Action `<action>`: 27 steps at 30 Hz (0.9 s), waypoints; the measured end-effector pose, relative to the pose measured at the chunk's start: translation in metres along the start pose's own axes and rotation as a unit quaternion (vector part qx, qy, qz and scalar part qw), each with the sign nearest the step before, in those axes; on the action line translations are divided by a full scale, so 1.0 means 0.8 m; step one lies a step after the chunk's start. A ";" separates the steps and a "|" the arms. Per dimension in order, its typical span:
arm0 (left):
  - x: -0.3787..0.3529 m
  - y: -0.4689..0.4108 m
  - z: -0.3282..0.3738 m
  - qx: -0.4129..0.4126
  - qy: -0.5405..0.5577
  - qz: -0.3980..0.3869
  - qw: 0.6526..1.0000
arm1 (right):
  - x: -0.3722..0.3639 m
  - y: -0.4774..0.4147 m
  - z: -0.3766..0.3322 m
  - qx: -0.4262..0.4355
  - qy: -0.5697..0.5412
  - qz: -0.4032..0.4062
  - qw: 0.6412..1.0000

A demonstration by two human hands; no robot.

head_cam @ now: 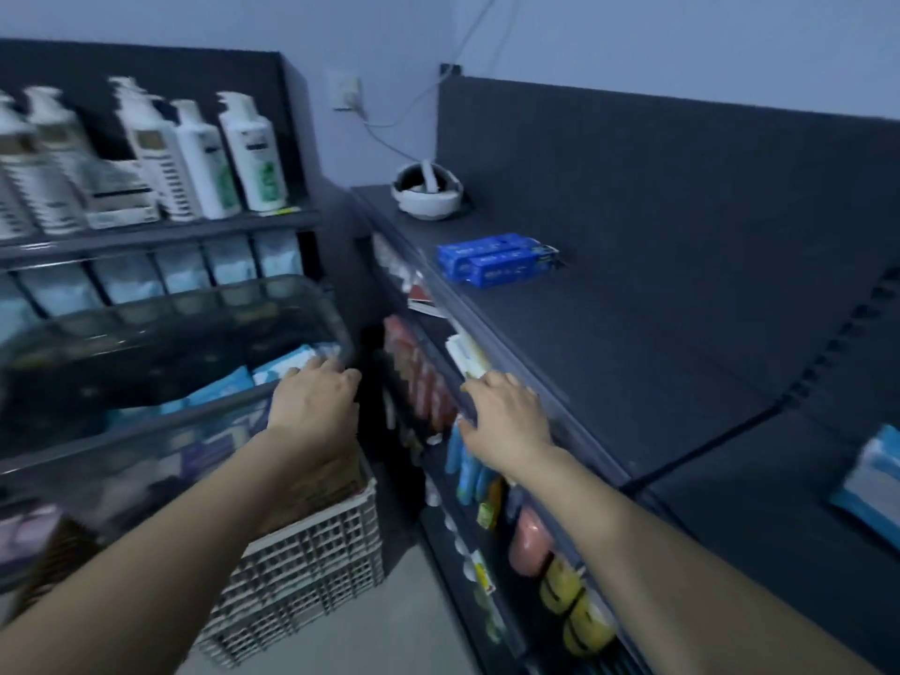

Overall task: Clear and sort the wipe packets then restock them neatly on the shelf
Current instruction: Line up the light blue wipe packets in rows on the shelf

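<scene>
The wipe packets point(285, 365) lie heaped in a clear-sided basket point(146, 423) at nine o'clock in the view, pale blue and white, jumbled rather than sorted; one more packet point(871, 479) rests flat on the dark shelf point(633, 358) out at three o'clock, well apart from the rest. The left hand point(316, 401) sits on the basket's near corner with its fingers bent down over the rim beside the top packets; blur hides whether they clasp the rim, pinch a packet or merely rest there, so I cannot tell its grip. The right hand point(506, 421) lies spread against the shelf's front lip at about one o'clock from the left hand, fingers fairly straight and holding nothing.

The risks, as I judge them: the basket looks tilted toward the person (its far wall rides higher than the near rim), so a pull at one corner could tip it and spill packets into the white crate point(311, 572) at six o'clock; soft packets taken by the handful may slide out and mix the kinds; the right arm reaches across crowded lower tiers, and a careless sweep could knock goods off; the blue boxes point(496, 258) at twelve o'clock occupy shelf space that neat rows might need.
</scene>
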State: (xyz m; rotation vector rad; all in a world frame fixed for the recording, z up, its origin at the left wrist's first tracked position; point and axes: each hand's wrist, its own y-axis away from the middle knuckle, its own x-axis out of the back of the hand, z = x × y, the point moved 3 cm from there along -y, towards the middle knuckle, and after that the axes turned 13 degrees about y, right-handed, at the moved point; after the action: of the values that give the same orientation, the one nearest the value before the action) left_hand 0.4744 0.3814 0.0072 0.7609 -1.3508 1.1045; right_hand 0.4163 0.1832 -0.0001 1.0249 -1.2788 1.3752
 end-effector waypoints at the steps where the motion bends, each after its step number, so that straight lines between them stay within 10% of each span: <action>1: 0.004 0.004 -0.025 0.015 -0.004 0.001 1.000 | -0.003 -0.013 -0.026 0.015 -0.005 -0.006 1.000; 27: -0.098 -0.090 -0.468 0.266 0.017 -0.141 0.953 | -0.155 -0.346 -0.401 0.250 -0.009 -0.151 0.956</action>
State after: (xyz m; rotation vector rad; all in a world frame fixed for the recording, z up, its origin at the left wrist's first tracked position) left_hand 0.6861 0.6891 -0.1020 1.2785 -0.8772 1.2541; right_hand 0.7207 0.4870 -0.1003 1.5090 -0.7502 1.4798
